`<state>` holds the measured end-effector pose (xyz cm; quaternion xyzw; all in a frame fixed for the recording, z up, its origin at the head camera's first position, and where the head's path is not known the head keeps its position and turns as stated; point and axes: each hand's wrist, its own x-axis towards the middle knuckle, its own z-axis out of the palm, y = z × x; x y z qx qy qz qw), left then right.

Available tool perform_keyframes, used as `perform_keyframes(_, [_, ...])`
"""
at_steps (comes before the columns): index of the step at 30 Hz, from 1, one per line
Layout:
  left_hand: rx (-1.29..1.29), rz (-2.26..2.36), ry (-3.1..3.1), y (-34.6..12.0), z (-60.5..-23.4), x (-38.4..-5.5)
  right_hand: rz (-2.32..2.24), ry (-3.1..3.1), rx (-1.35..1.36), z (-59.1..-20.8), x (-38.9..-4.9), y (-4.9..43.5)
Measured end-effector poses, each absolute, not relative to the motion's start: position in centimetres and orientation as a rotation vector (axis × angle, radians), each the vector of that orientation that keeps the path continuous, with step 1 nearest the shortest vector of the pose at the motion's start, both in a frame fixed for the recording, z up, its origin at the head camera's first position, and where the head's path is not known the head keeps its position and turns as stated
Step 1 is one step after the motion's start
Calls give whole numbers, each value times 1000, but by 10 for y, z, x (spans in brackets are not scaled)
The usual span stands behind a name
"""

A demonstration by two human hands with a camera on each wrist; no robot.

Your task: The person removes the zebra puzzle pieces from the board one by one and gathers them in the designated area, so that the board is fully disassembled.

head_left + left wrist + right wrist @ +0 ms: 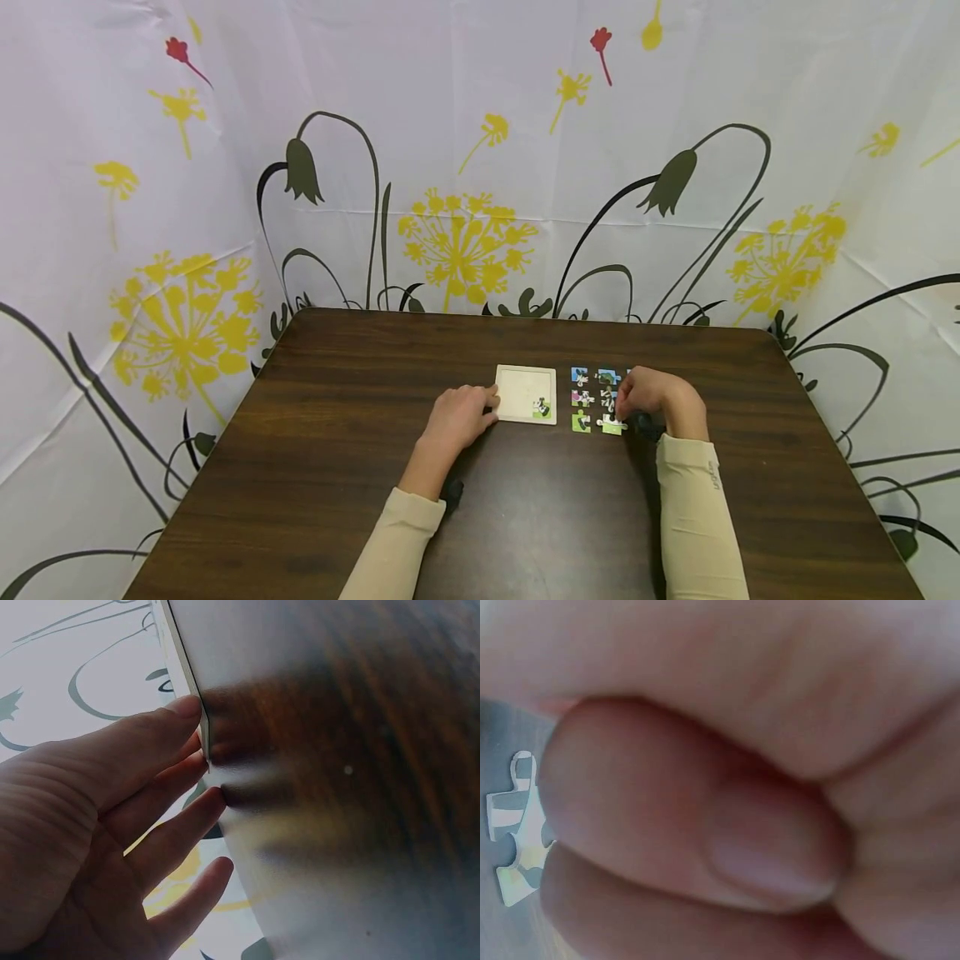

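Observation:
A square wooden puzzle board (525,383) lies on the table, with one panda-and-green piece (542,407) in its near right corner. My left hand (459,417) touches the board's left edge with thumb and fingertips, the other fingers spread fairly straight in the left wrist view. Right of the board, my right hand (656,396) reaches over the loose pieces. Its curled fingers pinch at a white-and-green puzzle piece (612,425). In the right wrist view that jigsaw piece (521,832) shows beyond the fingers, partly hidden by them.
Loose puzzle pieces lie in rows beside the board, among them a blue one (579,377), a pink one (581,399) and a green one (581,422). My right hand covers some of the rows. The dark wooden table (360,375) ends at a flower-printed curtain (465,100).

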<state>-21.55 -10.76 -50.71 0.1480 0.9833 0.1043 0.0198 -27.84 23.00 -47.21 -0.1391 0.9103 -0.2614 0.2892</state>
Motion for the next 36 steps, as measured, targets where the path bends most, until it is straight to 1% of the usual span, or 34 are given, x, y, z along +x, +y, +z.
perform_keyframes(7, [458, 339, 3057, -107, -507, -216, -683, 2448, -313, -472, -279, 231])
perform_keyframes(20, [463, 314, 3063, -106, -507, -215, -694, 2457, -319, -473, -278, 231])
perform_keyframes(28, [457, 327, 3060, -106, -505, -214, -769, 2414, -386, -470, -279, 224])
perform_keyframes(36, [463, 329, 3059, -106, -505, -213, -809, 2445, -522, -474, -285, 194])
